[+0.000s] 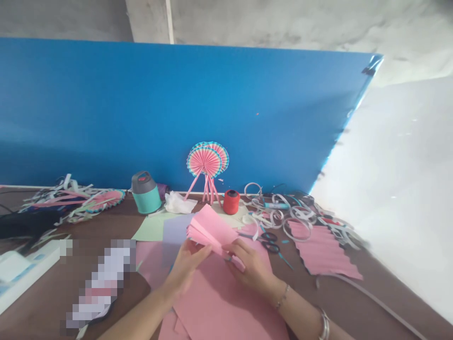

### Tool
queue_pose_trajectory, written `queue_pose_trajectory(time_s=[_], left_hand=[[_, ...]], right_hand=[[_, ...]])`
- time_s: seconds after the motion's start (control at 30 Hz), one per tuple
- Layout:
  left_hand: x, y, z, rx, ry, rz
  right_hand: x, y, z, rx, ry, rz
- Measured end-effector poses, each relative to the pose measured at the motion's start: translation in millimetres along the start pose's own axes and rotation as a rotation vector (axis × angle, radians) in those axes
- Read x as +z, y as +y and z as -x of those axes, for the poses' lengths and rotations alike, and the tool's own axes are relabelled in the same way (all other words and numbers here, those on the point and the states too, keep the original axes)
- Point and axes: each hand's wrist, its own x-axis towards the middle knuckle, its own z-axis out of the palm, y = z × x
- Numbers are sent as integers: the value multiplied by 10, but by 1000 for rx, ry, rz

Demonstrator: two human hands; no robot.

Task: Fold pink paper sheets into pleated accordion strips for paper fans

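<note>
Nearest, flat pink sheets [226, 302] cover the middle of the table [138, 297], likely kept there as a stock within reach and a smooth surface to work over. Just above them, between the 2 hands, is the pleated pink paper [214, 226]. The left hand [188, 264] pinches its near left edge, thumb on top, and the right hand [247, 262] is clamped on its right end; this 2-point grip probably keeps the folds gathered. Some fingertips are hidden beneath. To the right, scissors [271, 242] lie near the right hand, handy for cutting, beside a rippled pink sheet [323, 248] spread flat. Farther back, a red spool [231, 203] stands upright, and pink fans [204, 161] stand against the blue panel [198, 94], seemingly leaned there for support.
</note>
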Motion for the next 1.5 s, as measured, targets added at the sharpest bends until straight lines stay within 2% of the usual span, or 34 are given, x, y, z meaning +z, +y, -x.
queue_pose_trajectory(time_s=[0.1,0.2,0.3,0.43,0.63,0.8,0.9,1.0,1.13,1.23,1.37,1.5], left_hand=[[28,25,3,-2,10,-12],[41,37,14,-38,28,-47],[54,34,35,-55,21,-82],[70,0,56,-46,-17,-105],[60,-40,58,-49,-44,-131],[44,-48,58,-10,-33,-274],[17,-49,46,65,-50,-328],[-40,-15,33,213,-28,-437],[-133,50,42,637,114,-875],[-159,64,64,797,93,-1170],[-142,11,73,835,-29,-1341],[-130,-76,59,777,-229,-1453]], right_hand=[[-36,-29,-4,-2,-63,-1],[-106,-102,-26,-19,-89,-99],[-132,-141,-43,5,-61,-175],[-60,-101,-41,103,-21,-72],[37,-35,-12,72,46,6],[39,-43,-17,59,15,-73],[21,-47,-27,37,-25,-68],[-27,-68,-25,4,18,40],[-129,-162,9,-108,282,204],[-175,-262,37,-250,415,392],[-123,-319,18,-294,301,576],[14,-182,5,-221,151,534]])
